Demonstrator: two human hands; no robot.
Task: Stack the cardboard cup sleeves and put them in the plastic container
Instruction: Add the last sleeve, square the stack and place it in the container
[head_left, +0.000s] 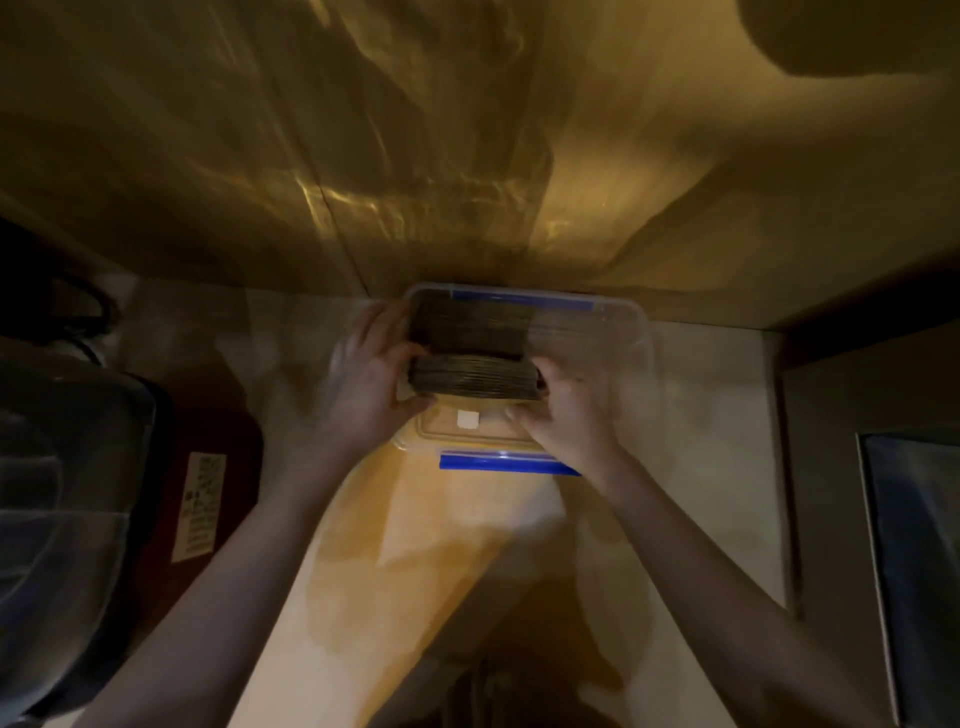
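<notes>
1. A clear plastic container (618, 332) with blue clips is sitting on the pale counter (717, 395), against the metal back wall (363, 156).
2. One stack of cardboard cup sleeves (467, 325) is already lying in the container's left part; its right part is showing nothing.
3. The left hand (363, 379) and right hand (566, 415) are pressing a second stack of sleeves (475, 376) between them at the container's near edge.
4. A clear lid (467, 434) is lying just below that stack.

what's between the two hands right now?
In the head view, a stack of cardboard cup sleeves, pressed between the left hand and right hand, over the plastic container.
</notes>
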